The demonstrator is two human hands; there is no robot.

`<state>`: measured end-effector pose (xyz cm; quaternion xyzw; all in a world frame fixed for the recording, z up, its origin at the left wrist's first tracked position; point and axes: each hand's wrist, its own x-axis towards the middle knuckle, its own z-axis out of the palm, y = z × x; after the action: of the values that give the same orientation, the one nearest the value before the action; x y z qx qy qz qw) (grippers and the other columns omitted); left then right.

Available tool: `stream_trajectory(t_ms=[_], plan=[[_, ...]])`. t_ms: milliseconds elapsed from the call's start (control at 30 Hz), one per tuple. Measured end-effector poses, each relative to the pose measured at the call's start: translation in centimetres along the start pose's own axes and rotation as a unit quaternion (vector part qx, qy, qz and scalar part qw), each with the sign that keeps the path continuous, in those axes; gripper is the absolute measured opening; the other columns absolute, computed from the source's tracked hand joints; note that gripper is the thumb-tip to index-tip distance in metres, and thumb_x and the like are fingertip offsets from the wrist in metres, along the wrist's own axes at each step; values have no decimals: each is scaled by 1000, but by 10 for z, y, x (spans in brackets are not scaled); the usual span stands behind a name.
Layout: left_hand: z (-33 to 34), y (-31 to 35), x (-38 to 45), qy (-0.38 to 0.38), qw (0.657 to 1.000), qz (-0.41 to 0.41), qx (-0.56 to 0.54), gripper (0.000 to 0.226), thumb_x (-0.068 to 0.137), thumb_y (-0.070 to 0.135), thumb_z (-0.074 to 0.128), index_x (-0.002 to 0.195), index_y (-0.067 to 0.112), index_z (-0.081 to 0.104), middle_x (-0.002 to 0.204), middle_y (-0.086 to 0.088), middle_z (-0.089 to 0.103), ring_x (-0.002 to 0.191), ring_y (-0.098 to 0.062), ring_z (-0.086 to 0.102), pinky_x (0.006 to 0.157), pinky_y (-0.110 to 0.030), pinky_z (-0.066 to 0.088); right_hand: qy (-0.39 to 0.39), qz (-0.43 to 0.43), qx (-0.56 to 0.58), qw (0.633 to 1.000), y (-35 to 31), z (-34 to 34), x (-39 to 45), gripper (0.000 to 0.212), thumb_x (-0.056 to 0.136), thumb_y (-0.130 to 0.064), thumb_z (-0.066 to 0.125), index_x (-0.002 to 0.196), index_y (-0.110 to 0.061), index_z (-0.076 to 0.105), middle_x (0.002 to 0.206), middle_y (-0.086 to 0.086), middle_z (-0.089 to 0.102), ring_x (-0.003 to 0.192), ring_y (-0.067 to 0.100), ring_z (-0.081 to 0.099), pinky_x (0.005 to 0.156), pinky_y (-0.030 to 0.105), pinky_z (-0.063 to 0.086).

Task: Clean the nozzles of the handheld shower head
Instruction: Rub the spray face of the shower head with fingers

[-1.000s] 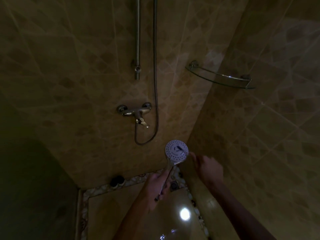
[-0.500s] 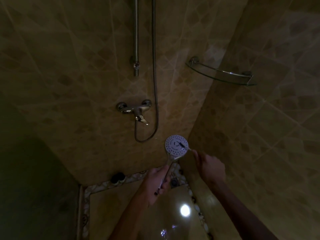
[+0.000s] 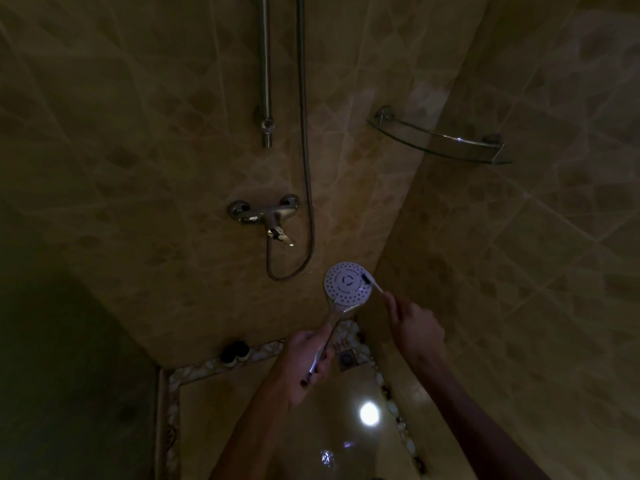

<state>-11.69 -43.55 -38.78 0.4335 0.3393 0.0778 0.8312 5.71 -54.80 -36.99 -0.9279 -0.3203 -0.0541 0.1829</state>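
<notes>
The white round shower head [image 3: 347, 283] faces me in a dim tiled shower, its nozzle face lit. My left hand [image 3: 306, 360] grips its chrome handle [image 3: 329, 327] from below. My right hand [image 3: 417, 325] holds a small brush [image 3: 372, 283] whose dark bristle end rests on the right edge of the nozzle face. The chrome hose [image 3: 304, 133] hangs down the wall and loops under the mixer tap [image 3: 265, 216].
A vertical slide rail [image 3: 266, 81] ends above the tap. A glass corner shelf [image 3: 440, 140] is mounted at the right. On the floor sit a square drain [image 3: 346, 358], a pebble border [image 3: 207, 367] and a dark object [image 3: 232, 351] by the wall.
The brush tip has slid from near the middle of the nozzle face out to its right edge. Both hands and the shower head sit slightly higher in view.
</notes>
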Motion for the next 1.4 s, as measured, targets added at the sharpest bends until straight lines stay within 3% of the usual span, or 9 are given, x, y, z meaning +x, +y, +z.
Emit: stream_trajectory(t_ms=[167,433,567,733,867,933,1067,1167,1400], plan=[[0,-3,2,5,1000,6,-16,27,96,30,53,78,10,50,56,-3,48,33,-6,31,32,-12,17,-26,-70,-39,996,5,25,-29,62,93,-65,11,97,-27,60,71,-1,68,66,21,67,51,31,50],[5,0,-1,-12,1000,-4,-25,25,97,28,52,80,9,54,61,-3,48,33,-5,33,30,-12,18,7,0,-12,1000,15,3,7,48,97,-56,27,100,-26,64,82,7,71,79,30,68,57,30,42],[7,0,0,-6,999,2,-31,29,97,27,52,72,11,53,60,-4,48,33,-6,32,31,-12,17,-13,-30,-4,999,18,14,-16,53,95,-59,22,98,-26,63,73,1,69,69,24,67,54,30,47],[8,1,-1,8,999,-5,-31,34,97,28,53,66,15,52,61,-5,47,34,-7,30,31,-11,16,-15,-108,-59,992,17,12,-19,55,95,-59,19,94,-26,63,62,-4,62,56,15,63,47,25,42],[12,3,-5,-7,1000,-11,-27,26,96,28,53,77,11,53,61,-3,49,33,-5,33,30,-10,17,17,-15,-47,999,19,-7,18,51,98,-55,28,97,-20,66,81,10,71,79,32,68,57,31,41],[15,3,-7,-8,1000,-14,-25,23,96,28,53,81,11,55,60,-3,49,33,-5,34,30,-9,18,14,-8,-31,999,17,-10,19,49,99,-53,29,97,-20,66,83,11,71,80,32,67,58,30,38],[13,1,-5,-5,999,-8,-32,21,96,28,54,82,13,52,60,-2,49,32,-5,33,29,-10,17,-14,-76,-50,996,12,3,-16,47,98,-55,28,91,-23,62,65,-2,64,60,22,64,49,25,37],[11,-3,-2,2,1000,-7,-20,20,96,29,54,81,15,55,60,-1,50,35,-6,32,30,-11,16,-24,-135,-81,987,4,4,-35,42,98,-54,32,88,-24,59,56,-4,56,50,18,60,43,22,26],[16,-8,-5,-5,1000,-5,3,23,96,29,53,80,12,54,57,0,51,35,-6,33,30,-11,16,18,-42,-63,997,15,-7,5,50,97,-59,23,103,-29,63,77,0,70,73,25,68,53,29,42]])
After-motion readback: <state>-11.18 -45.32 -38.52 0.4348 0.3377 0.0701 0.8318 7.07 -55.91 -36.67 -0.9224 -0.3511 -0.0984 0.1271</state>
